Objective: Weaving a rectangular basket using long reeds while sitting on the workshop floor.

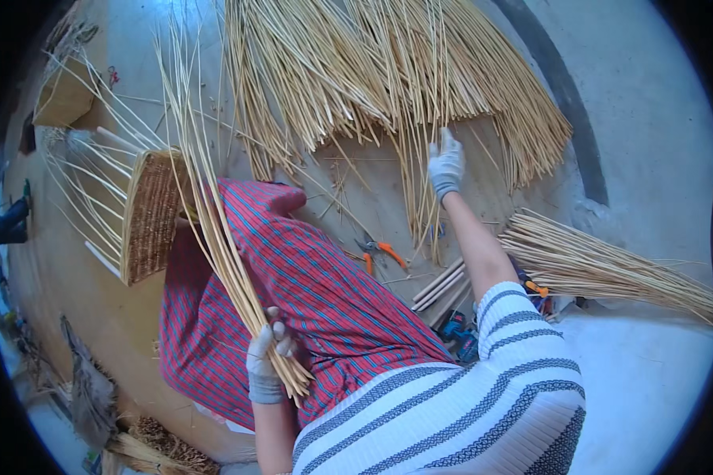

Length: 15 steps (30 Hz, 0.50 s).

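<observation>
My gloved left hand (pixel 268 352) is wrapped round a bundle of pale wicker rods (pixel 234 273) near their thick ends. The bundle slants up across my lap, its thin tips reaching toward the top left. Stretched out ahead, my gloved right hand (pixel 445 165) is closed at the lower edge of a big spread of wicker rods (pixel 309 71), seemingly on a rod; the fingers partly hide it. Left of my knees stands a partly woven basket (pixel 152 218) with loose rods sticking out of its far side. A red plaid cloth (pixel 309 269) covers my lap.
Orange-handled cutters (pixel 382 252) lie on the floor beyond my lap. Another bundle of rods (pixel 602 261) lies at the right. A teal and black power tool (pixel 458 336) is beside my right hip. A tan woven piece (pixel 63 96) sits at the far left, with a grey cloth (pixel 91 388) nearer.
</observation>
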{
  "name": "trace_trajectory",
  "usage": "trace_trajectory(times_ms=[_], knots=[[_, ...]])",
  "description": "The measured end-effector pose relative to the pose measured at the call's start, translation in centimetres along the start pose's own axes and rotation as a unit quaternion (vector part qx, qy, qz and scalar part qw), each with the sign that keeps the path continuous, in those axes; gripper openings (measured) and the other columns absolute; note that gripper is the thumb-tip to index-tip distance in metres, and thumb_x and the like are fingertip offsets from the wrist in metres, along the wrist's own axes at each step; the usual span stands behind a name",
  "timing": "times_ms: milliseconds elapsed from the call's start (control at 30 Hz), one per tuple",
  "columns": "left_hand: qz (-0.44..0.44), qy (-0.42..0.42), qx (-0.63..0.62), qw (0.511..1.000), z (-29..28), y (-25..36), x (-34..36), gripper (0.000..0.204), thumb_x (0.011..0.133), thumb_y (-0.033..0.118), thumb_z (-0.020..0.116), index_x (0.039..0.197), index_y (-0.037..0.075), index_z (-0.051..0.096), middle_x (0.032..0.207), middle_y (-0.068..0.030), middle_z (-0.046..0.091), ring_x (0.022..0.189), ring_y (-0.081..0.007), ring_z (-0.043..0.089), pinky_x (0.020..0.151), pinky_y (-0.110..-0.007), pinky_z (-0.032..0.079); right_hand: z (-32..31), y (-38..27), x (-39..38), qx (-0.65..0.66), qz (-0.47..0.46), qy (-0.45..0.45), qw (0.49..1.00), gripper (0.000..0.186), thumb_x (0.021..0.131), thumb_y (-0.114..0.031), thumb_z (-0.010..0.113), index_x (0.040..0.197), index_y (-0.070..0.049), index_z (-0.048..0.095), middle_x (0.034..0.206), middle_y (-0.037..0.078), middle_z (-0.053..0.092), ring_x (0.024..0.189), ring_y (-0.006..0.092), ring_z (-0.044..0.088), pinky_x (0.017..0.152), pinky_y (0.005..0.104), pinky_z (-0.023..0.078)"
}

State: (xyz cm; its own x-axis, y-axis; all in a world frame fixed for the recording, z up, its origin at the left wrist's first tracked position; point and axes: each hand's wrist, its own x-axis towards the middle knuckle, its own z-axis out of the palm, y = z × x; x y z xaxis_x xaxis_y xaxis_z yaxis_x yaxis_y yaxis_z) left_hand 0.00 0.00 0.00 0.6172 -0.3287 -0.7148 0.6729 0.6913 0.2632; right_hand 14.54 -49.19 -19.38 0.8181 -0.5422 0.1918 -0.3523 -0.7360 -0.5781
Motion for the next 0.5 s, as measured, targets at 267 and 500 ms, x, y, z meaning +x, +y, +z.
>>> trace_trajectory(times_ms=[267, 500], knots=[[-0.009, 0.047, 0.040, 0.998, 0.9, 1.1, 2.5, 0.044, 0.093, 0.017, 0.064, 0.132, 0.006, 0.048, 0.086, -0.0026, 0.056, 0.064, -0.0154, 0.054, 0.061, -0.032, 0.049, 10.4, -7.6, -10.3, -0.113, -0.006, -0.414, 0.903, 0.040, 0.084, -0.037, 0.068, 0.115, -0.013, 0.064, 0.108, 0.020, 0.068, 0.101, 0.0363, 0.066, 0.091, 0.0446, 0.052], [0.008, 0.070, 0.056, 0.996, 0.4, 1.1, 1.8, 0.045, 0.091, 0.015, 0.065, 0.132, 0.005, 0.048, 0.087, -0.0039, 0.057, 0.065, -0.0162, 0.056, 0.061, -0.033, 0.051, 11.7, -5.4, -12.6, 0.116, 0.060, -0.533, 0.836, 0.035, 0.080, -0.016, 0.072, 0.114, -0.010, 0.063, 0.106, 0.014, 0.070, 0.097, 0.0283, 0.068, 0.087, 0.0387, 0.052]])
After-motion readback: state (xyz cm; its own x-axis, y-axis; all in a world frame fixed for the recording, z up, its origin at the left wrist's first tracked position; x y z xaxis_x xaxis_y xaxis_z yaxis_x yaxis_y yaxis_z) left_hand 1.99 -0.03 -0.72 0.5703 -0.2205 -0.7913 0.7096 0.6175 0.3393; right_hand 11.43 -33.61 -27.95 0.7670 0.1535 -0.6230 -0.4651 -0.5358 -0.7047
